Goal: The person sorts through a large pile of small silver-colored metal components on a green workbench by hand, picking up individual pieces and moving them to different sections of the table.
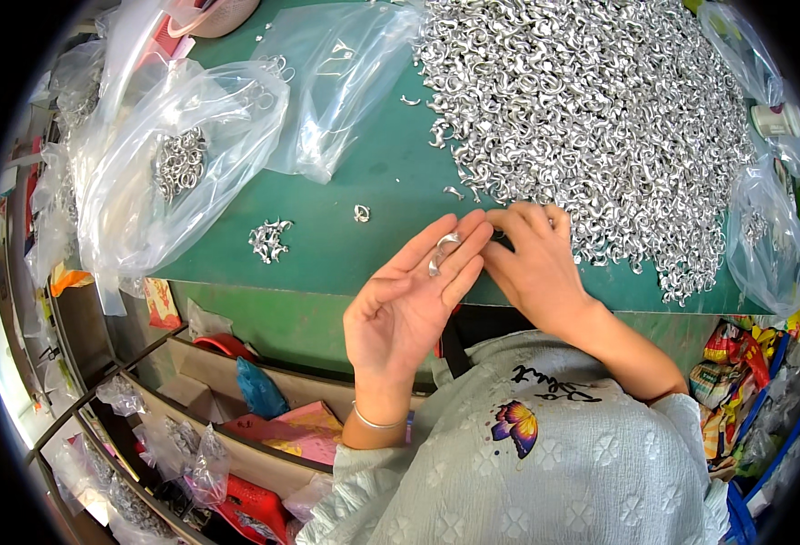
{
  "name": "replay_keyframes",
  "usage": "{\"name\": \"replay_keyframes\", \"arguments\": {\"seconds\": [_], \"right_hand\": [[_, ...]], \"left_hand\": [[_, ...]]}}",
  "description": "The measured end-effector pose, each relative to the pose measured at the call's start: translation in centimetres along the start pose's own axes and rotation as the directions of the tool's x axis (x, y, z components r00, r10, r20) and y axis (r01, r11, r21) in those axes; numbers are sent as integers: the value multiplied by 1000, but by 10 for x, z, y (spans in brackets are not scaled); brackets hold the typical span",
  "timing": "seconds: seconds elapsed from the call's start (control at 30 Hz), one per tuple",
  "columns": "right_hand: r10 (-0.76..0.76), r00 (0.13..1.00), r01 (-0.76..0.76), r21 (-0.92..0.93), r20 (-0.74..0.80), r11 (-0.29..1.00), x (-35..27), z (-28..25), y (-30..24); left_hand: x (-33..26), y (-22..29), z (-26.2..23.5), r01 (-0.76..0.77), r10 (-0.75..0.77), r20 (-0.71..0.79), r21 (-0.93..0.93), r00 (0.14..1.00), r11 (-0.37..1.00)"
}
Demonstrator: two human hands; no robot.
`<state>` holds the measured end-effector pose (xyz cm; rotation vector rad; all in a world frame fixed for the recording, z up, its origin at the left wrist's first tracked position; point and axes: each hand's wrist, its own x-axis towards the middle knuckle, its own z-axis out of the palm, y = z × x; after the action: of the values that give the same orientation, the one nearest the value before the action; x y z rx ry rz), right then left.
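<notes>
My left hand (400, 300) is turned palm up with its fingers stretched out. Small curved silver metal pieces (440, 252) lie loose across those fingers. Beside its fingertips, my right hand (532, 263) is closed, fingers curled down at the near edge of the pile; what they pinch, if anything, is hidden. A large heap of similar silver pieces (582, 118) covers the right part of the green table (391, 173). Left of my hands sit one small silver piece (362, 213) and a little cluster of silver pieces (270, 240).
A clear plastic bag (227, 118) with silver rings (180, 163) lies on the table's left, next to a flat clear bag (327, 109). Another clear bag (768, 227) hangs at the right edge. Below the table stands an open drawer (237, 400) with packets.
</notes>
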<state>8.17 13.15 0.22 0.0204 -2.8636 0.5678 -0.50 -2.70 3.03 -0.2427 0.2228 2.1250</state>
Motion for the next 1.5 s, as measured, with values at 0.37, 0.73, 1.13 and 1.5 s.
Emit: {"name": "replay_keyframes", "arguments": {"seconds": [0.37, 0.73, 1.13, 1.5], "right_hand": [[36, 999, -36, -17, 9, 999, -10, -21, 14], [50, 995, -39, -122, 87, 992, 15, -18, 18], [130, 982, -122, 68, -133, 990, -8, -43, 37], [131, 989, -134, -38, -73, 990, 27, -23, 30]], "left_hand": [[2, -2, 0, -7, 4, 18, 165, 1000, 986], [3, -6, 6, -48, 82, -61, 430, 995, 901], [8, -4, -15, -86, 282, -122, 776, 951, 625], [24, -13, -17, 70, 536, 136, 935, 833, -347]]}}
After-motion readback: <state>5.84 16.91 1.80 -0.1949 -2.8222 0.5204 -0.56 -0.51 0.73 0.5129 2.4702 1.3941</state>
